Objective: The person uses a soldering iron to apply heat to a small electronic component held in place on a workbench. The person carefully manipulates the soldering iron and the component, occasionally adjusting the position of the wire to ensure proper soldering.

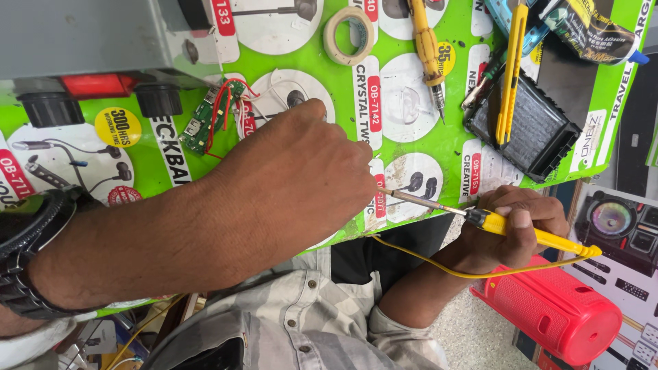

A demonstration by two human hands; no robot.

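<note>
Right hand (pixel 514 223) clenched round yellow soldering iron (pixel 528 233), just off bench (pixel 439 137) near edge, tip toward left hand's knuckles. Left hand (pixel 301 178) flat-curled over bench middle, fingertips beside green circuit board (pixel 209 116) with red wires; grasp unclear. Tape roll (pixel 349 34), yellow screwdriver (pixel 426 48) along far edge. Red speaker (pixel 548 308) below.

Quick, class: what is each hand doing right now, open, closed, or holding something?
Left hand: closed, knuckles up; contents cannot be told.
Right hand: closed on the yellow soldering iron.
</note>
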